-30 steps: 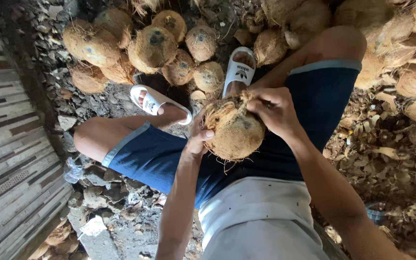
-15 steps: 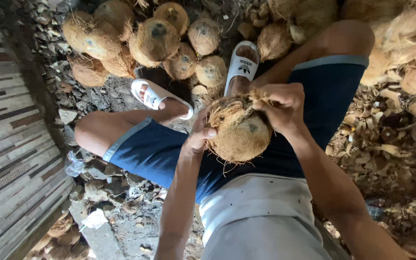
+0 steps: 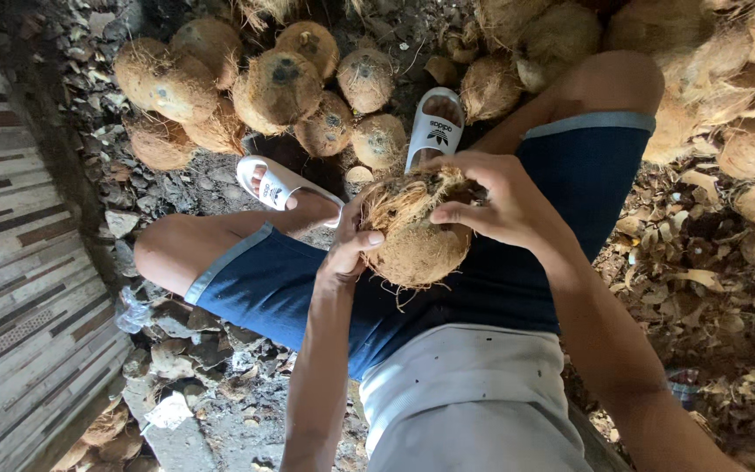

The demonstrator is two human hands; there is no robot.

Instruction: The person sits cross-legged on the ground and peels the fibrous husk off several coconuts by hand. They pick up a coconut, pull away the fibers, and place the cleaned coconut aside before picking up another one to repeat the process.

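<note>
I sit with a brown, fibrous coconut [image 3: 412, 249] held over my lap between both hands. My left hand [image 3: 349, 253] cups its left side, thumb pressed on the husk. My right hand [image 3: 491, 197] grips the top right, fingers hooked into loose fibres at the crown. I wear blue shorts [image 3: 308, 288], a light shirt and white sandals [image 3: 434, 127].
A heap of husked coconuts [image 3: 277, 87] lies just beyond my feet, and more pile up at the right [image 3: 744, 149]. Dry husk scraps [image 3: 683, 288] litter the ground. A patterned tiled wall [image 3: 19, 288] runs along the left.
The coconut has turned slightly in my hands, and my right hand's fingers have shifted across its fibrous top. The view has drifted a little downward.
</note>
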